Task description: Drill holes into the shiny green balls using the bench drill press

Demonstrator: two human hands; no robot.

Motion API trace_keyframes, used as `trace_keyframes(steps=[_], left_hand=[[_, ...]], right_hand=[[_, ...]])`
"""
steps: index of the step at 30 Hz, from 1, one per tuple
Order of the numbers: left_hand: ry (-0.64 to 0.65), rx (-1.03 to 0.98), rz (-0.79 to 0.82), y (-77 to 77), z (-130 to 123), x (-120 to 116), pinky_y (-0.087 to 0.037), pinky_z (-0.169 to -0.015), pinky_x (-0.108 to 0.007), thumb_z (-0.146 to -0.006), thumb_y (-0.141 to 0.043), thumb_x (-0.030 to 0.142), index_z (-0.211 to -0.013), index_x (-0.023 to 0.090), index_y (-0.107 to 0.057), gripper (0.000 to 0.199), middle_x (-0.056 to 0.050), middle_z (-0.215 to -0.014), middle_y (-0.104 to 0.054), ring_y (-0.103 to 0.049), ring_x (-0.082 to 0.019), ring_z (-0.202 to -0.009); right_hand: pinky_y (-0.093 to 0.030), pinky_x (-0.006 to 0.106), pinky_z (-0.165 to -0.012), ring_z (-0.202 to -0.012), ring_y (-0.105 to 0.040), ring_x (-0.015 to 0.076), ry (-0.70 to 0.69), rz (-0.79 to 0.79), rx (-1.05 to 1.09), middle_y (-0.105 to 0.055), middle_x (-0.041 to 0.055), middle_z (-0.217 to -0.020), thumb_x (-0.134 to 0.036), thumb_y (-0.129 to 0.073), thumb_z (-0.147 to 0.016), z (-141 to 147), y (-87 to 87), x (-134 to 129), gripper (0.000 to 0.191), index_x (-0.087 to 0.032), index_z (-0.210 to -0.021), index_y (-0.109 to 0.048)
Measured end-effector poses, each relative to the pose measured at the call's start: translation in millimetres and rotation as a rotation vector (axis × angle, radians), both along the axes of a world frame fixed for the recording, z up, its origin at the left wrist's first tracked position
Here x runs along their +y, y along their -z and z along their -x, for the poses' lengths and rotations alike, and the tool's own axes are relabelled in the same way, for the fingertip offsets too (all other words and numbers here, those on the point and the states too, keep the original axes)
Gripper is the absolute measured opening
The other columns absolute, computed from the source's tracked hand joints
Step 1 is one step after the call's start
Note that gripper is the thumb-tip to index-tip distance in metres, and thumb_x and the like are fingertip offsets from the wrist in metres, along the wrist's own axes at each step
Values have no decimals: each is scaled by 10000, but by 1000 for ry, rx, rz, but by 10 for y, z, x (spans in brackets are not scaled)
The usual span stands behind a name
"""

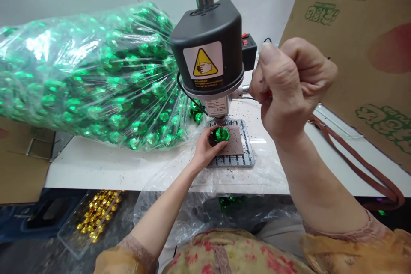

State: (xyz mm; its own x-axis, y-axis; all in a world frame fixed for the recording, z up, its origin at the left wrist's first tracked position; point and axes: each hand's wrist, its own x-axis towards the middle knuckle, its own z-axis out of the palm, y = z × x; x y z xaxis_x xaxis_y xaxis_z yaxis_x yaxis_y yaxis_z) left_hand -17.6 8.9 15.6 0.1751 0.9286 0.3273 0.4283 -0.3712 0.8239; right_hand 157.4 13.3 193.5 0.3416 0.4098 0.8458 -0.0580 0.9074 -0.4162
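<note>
A shiny green faceted ball (221,135) rests on a brownish board (236,141) over the slotted metal base (248,160) of a small bench drill press (207,47). My left hand (205,147) is closed around the ball, thumb in front and fingers behind. The drill's tip comes down to the ball's top; whether it is inside the ball I cannot tell. My right hand (290,85) is raised beside the machine and wrapped in a fist round its feed handle. Most of that handle is hidden by my fingers; its metal stem (245,89) shows at the left.
A large clear bag of green faceted balls (96,77) lies left of the press. Cardboard boxes (359,21) stand at the right. A brown strap (353,154) lies along the right edge. Gold balls (99,212) sit in a clear bin below. Dark shavings dot the white table (105,167).
</note>
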Motion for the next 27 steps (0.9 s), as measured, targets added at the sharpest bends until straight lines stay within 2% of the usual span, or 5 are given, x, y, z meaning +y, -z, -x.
trace_keyframes(steps=[3, 7, 12, 19, 27], left_hand=[[-29, 36, -50, 41, -53, -26, -544, -936, -413, -756, -867, 366, -1210, 213, -662, 521, -89, -1157, -700, -655, -269, -1078], [6, -46, 12, 114, -95, -48, -510, -1046, -465, -790, -839, 352, -1273, 214, -610, 552, -106, -1256, -683, -640, -293, -1194], [27, -97, 63, 140, -96, -49, -502, -1071, -473, -794, -839, 362, -1288, 218, -595, 569, -109, -1279, -671, -638, -298, -1207], [69, -117, 73, 150, -83, -52, -489, -1083, -490, -809, -832, 371, -1315, 224, -579, 584, -118, -1290, -655, -628, -306, -1214], [60, -114, 26, 127, -86, -55, -504, -1045, -458, -803, -832, 388, -1266, 219, -590, 549, -106, -1253, -673, -639, -294, -1185]], right_hand=[[-264, 264, -440, -417, -267, 38, 5, 8, 0, -271, -78, -498, -342, -670, -914, 0, -12, -5, 512, -212, -585, -299], [-252, 273, -445, -414, -281, 35, 17, 55, 5, -282, -74, -500, -428, -697, -884, 11, -21, -51, 557, -208, -585, -281], [-227, 316, -420, -414, -272, 69, 93, 71, -13, -257, -51, -477, -419, -685, -896, 19, 78, -107, 578, -212, -572, -254], [-177, 287, -441, -421, -239, 41, 100, -85, 11, -244, -50, -470, -263, -626, -933, 53, 262, -67, 551, -190, -564, -223], [-184, 300, -459, -427, -255, 44, 98, -59, 28, -295, -50, -485, -182, -604, -905, 68, 352, -130, 515, -181, -556, -226]])
